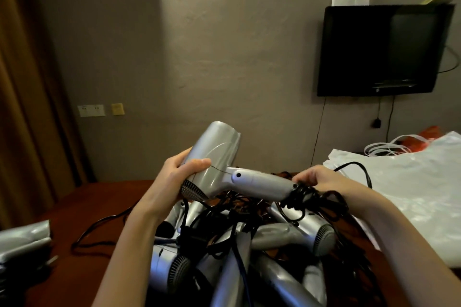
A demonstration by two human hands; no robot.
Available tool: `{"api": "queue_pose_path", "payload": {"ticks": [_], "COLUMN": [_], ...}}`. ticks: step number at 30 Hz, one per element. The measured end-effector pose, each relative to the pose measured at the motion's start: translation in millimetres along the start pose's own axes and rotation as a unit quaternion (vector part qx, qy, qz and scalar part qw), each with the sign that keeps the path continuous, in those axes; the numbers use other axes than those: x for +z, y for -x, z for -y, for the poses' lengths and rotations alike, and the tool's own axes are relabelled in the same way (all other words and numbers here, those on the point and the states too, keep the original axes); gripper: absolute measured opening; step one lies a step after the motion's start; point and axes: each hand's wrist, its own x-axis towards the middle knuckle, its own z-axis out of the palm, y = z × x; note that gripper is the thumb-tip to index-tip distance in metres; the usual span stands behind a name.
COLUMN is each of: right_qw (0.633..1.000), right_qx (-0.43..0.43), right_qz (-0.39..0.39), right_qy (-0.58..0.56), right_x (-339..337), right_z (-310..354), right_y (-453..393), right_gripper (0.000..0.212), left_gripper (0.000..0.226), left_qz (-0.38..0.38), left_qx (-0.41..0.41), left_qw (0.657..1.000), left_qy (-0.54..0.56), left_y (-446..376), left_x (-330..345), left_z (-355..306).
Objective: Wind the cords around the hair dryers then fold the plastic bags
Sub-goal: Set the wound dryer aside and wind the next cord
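Dryer [224, 169]: silver, held up in the middle, above the pile, handle pointing right.
Left hand [179, 172]: curled round the fat body, thumb on top.
Right hand [316, 179]: fingers bent at the handle end, pinching the cord.
Cord [303, 193]: black, looped a few times round the handle tip, rest hanging down to the pile.
Feel of dryer: hard, smooth, maybe a bit slippery; likely light enough for one hand; best held by body or handle.
Feel of cord: soft and bendy, tangles fast; best pinched close to the handle.
Pile [249, 244]: near, under the hands; about five or six more dryers, hard to count, cords all mixed up.
Bags [411, 182]: white, thin and floppy, on the right; count not clear.
Table [104, 197]: dark red.
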Motion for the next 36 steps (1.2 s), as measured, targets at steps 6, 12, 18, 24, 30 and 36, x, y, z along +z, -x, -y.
{"api": "queue_pose_path", "payload": {"ticks": [6, 12, 18, 24, 30, 36], "right_qw": [1.000, 0.946, 0.976, 0.978, 0.983, 0.997], "right_qx": [0.011, -0.072, -0.086, -0.135, -0.113, -0.014], "right_qz": [0.006, -0.160, -0.172, -0.150, -0.145, -0.068], "right_qy": [0.015, 0.274, 0.098, -0.045, 0.012, -0.026], "right_x": [-0.9, 22.7, 35.9, 54.8, 78.5, 65.9], "right_z": [30.8, 54.0, 58.5, 50.1, 25.5, 24.0], "right_y": [16.6, 18.1, 15.5, -0.2, -17.0, -13.3], "right_gripper": [0.023, 0.022, 0.018, 0.037, 0.028, 0.052], "left_gripper": [0.055, 0.080, 0.092, 0.097, 0.104, 0.054], "left_qz": [0.008, -0.068, -0.205, -0.258, -0.264, -0.199], "left_qx": [0.056, 0.128, 0.164, 0.175, 0.152, 0.076], "left_qw": [0.996, 0.983, 0.959, 0.945, 0.946, 0.977], "left_qy": [-0.074, -0.115, -0.111, -0.097, -0.113, -0.013], "left_y": [-0.2, 0.7, 2.2, -2.3, -4.5, -4.2], "left_x": [-3.3, -9.7, -18.4, -10.5, -1.8, -6.7], "left_z": [-0.9, -3.8, -0.1, 1.7, 3.0, 1.4]}}
